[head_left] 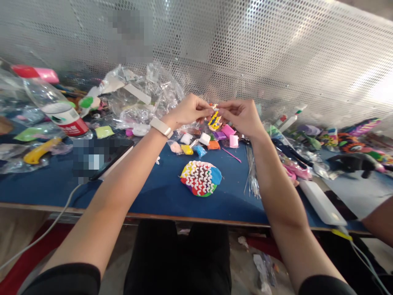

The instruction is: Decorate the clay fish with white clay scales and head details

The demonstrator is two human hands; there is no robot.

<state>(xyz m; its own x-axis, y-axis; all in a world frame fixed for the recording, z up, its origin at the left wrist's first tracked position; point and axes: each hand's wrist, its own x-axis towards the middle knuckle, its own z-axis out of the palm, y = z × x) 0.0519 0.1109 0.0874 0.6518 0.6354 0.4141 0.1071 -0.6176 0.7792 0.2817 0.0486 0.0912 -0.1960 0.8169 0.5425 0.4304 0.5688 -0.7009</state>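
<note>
Both my hands are raised above the back of the blue table, fingertips nearly meeting. My left hand (193, 110), with a pale band on its wrist, is closed in a pinch; what it grips is too small to make out. The fingers of my right hand (241, 116) are pinched too, their contents hidden. Between them shows a small yellow, blue and orange figure (214, 122); whether I hold it or it stands behind, I cannot tell. Nearer me lies a flat multicoloured clay shape (201, 178) with rows of white curved strips.
Small clay packs in several colours, such as an orange one (214, 145), lie below my hands. Thin wires (252, 174) are at right, near a white power bank (322, 203). Left are a phone (106, 157), bottle (66, 112) and plastic bags (144, 88). Another person's arm (380, 221) enters at right.
</note>
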